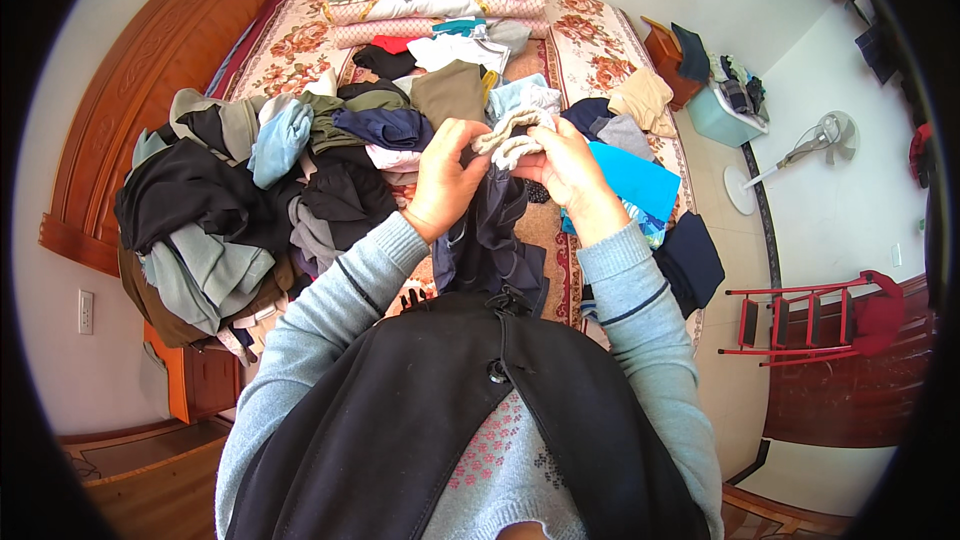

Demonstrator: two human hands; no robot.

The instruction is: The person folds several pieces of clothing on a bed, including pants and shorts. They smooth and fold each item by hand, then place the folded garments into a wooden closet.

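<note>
A dark navy garment [491, 229], apparently trousers, hangs in front of me from a pale, gathered waistband [517, 127]. My left hand [448, 178] pinches one side of this band between thumb and fingers. Opposite it, my right hand [568, 165] grips the other side, so the band forms a loop between them. The lower part of the garment reaches down to the bed near my black vest [360, 405], which hides some of it. Just past my left hand lies a folded navy cloth [386, 127].
A large heap of clothes [195, 195] covers the bed's left side. Bright blue folded fabric [634, 178] and a dark navy stack [690, 259] lie right. Folded quilts [435, 4] stand at the far end. A fan [795, 150] and red step ladder [802, 322] are beyond.
</note>
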